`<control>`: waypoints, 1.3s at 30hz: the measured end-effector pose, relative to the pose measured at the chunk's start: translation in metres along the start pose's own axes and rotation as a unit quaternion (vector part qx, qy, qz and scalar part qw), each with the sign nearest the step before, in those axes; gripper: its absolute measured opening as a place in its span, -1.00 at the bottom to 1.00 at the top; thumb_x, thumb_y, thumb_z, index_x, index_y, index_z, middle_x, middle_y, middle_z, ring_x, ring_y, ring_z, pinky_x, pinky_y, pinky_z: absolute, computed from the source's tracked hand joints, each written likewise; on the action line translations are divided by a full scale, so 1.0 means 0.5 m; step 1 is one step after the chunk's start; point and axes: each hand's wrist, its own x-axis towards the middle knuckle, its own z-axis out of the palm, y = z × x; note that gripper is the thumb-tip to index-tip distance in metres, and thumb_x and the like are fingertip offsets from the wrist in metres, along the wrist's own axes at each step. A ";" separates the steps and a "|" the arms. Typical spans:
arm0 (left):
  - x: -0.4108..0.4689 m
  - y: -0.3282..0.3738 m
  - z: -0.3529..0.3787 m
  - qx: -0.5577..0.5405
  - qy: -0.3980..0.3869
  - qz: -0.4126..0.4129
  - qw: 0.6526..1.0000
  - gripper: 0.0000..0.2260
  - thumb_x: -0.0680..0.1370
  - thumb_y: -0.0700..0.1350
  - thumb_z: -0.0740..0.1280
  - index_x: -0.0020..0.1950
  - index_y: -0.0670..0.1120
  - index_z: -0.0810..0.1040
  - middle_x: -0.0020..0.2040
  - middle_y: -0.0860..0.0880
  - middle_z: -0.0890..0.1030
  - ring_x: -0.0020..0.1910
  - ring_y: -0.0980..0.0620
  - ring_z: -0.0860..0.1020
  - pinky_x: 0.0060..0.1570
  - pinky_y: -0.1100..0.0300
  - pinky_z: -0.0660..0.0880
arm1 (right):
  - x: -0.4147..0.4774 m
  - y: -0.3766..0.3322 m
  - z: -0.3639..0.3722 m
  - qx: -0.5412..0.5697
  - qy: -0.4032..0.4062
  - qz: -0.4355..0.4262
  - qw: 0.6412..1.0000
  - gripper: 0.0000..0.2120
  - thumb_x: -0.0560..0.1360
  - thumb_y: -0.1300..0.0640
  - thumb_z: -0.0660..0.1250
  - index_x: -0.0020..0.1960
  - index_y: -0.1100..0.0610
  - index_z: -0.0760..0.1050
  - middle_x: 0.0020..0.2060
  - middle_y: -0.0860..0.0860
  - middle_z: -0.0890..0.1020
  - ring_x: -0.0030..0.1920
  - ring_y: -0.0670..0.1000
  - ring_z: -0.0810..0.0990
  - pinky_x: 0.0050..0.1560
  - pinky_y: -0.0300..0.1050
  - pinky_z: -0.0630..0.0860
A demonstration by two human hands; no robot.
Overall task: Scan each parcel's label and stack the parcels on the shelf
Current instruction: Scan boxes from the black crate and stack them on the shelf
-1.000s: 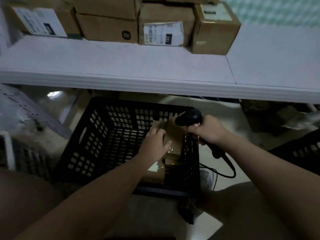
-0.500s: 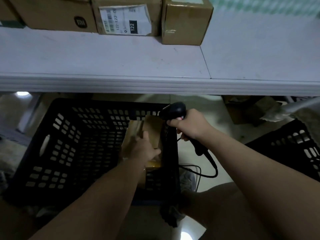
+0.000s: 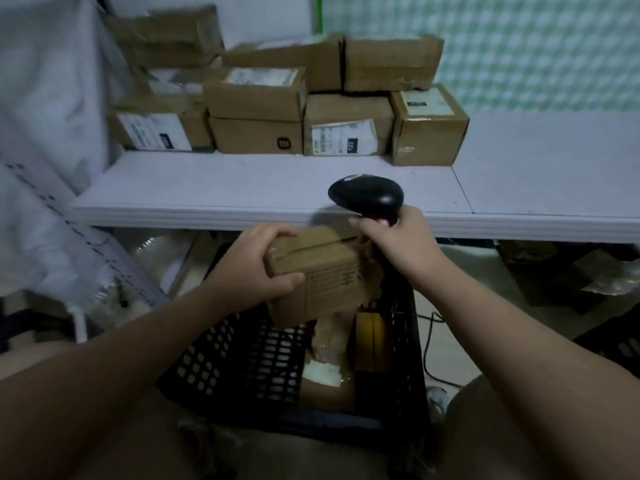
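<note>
My left hand point(image 3: 258, 263) grips a brown cardboard parcel point(image 3: 325, 275) from its left side and holds it above the black plastic crate point(image 3: 249, 362), with printed text on the face turned toward me. My right hand point(image 3: 398, 242) is shut on the handle of a black barcode scanner point(image 3: 367, 195), and its fingers touch the parcel's right edge. The scanner head points left, just above the parcel. Two or three more brown parcels point(image 3: 327, 379) lie in the crate. Several labelled cardboard parcels point(image 3: 343, 133) are stacked at the back of the white shelf point(image 3: 242, 188).
A large white bag point(image 3: 52, 168) leans at the left. The scanner's cable point(image 3: 429, 341) trails on the floor right of the crate. Another black crate point(image 3: 620, 337) and cardboard scraps point(image 3: 561, 271) sit under the shelf at the right. The shelf's right half is bare.
My left hand has lifted a parcel out of the crate to shelf-edge height. My right hand rose with the scanner beside it. The view has tilted up, showing the stacked parcels.
</note>
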 end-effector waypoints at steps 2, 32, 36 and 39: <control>0.000 0.020 -0.053 0.016 0.075 0.057 0.995 -0.49 0.28 0.19 0.35 0.20 0.16 0.38 0.14 0.10 0.38 0.18 0.11 0.36 0.16 0.22 0.34 | -0.001 -0.033 0.008 0.024 0.039 -0.040 0.998 -0.83 0.45 0.12 0.46 -0.17 0.22 0.58 -0.40 0.00 0.61 -0.37 -0.05 0.57 -0.30 -0.20 0.50; 0.141 -0.080 -0.092 -0.111 0.175 -0.197 0.958 -0.35 0.58 0.25 0.13 0.56 -0.04 0.08 0.53 -0.09 0.16 0.48 -0.05 0.19 0.46 0.03 0.12 | 0.147 -0.041 0.061 0.166 0.056 0.028 0.984 -0.73 0.43 -0.03 0.47 0.09 0.01 0.58 0.05 0.00 0.65 0.15 0.00 0.59 0.27 0.02 0.49; 0.144 -0.095 -0.095 -0.356 0.106 -0.274 0.887 -0.43 0.46 0.19 0.36 0.40 0.07 0.29 0.31 -0.01 0.51 0.20 0.00 0.54 0.30 -0.04 0.42 | 0.152 -0.032 0.080 0.182 0.025 0.039 0.982 -0.75 0.40 0.00 0.50 0.05 -0.01 0.60 0.02 -0.02 0.68 0.14 -0.01 0.61 0.26 0.06 0.50; 0.143 -0.093 -0.107 -0.378 0.123 -0.254 0.882 -0.60 0.40 0.14 0.43 0.11 0.08 0.34 0.13 -0.06 0.61 0.08 -0.02 0.61 0.22 -0.08 0.48 | 0.155 -0.034 0.081 0.238 0.035 0.030 0.970 -0.73 0.39 0.05 0.53 0.07 0.00 0.60 0.05 0.00 0.69 0.16 0.02 0.61 0.27 0.16 0.50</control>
